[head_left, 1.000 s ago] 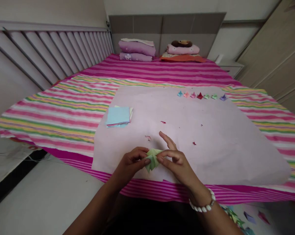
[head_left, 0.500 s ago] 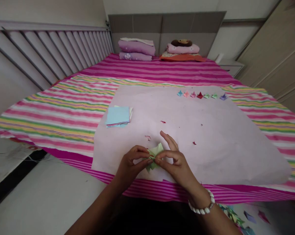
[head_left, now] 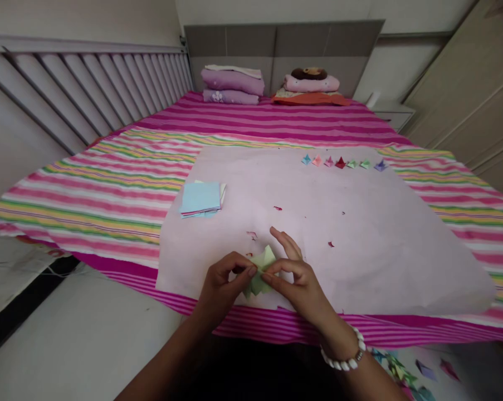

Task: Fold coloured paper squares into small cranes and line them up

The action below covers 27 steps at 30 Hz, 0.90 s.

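My left hand (head_left: 221,284) and my right hand (head_left: 295,278) both pinch a small folded piece of light green paper (head_left: 260,271) just above the near edge of a large pale pink paper sheet (head_left: 360,245) spread on the bed. The fingertips of both hands meet at the fold. My right wrist wears a white bead bracelet (head_left: 343,356). A stack of square coloured papers (head_left: 201,198), light blue on top, lies to the left on the sheet. A row of several small folded paper shapes (head_left: 343,163) in different colours sits at the far right of the sheet.
The bed has a pink striped cover (head_left: 109,184) and folded bedding and pillows (head_left: 234,84) at the headboard. A slatted rail (head_left: 88,89) runs along the left. Small paper scraps (head_left: 278,208) lie on the sheet. More folded paper pieces (head_left: 401,373) lie on the floor at lower right.
The green paper has been turned and folded between the fingertips; both hands have shifted slightly towards me and to the left.
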### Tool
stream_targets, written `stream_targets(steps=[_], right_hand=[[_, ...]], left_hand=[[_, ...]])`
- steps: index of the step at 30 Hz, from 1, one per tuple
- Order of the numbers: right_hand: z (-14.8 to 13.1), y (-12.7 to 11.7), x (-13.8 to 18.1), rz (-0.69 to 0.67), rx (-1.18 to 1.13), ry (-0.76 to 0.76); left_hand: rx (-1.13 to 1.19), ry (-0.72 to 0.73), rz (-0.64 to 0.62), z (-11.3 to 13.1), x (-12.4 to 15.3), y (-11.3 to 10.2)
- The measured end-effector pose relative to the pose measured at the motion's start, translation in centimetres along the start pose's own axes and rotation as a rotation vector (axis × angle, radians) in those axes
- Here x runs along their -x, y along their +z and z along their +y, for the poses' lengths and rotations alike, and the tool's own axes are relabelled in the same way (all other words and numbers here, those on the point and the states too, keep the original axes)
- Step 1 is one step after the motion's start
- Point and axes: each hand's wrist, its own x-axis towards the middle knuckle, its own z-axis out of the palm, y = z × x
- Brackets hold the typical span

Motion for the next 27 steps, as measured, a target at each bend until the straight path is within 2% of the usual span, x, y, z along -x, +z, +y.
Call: stream_targets(steps=[5, 11, 16, 23, 27], right_hand=[[0.0, -0.6, 0.0, -0.038, 0.001, -0.013], [0.0, -1.1, 0.3, -0.024, 0.014, -0.058], [0.0, -1.1, 0.3, -0.021, -0.101, -0.046], [-0.1, -1.1, 0.2, 0.026, -0.151, -0.082], [-0.2, -0.9, 0.2, 0.019, -0.139, -0.104]], left_hand=[[-0.017, 0.040, -0.020, 0.3, 0.0, -0.5], [-0.196, 0.271, -0.005, 0.6, -0.1, -0.9], [-0.234, 0.370, -0.032, 0.4, 0.1, -0.9], [-0.143, 0.267, -0.022, -1.2, 0.0, -2.5], [-0.098, 0.200, -0.095, -1.8, -0.2, -2.7]])
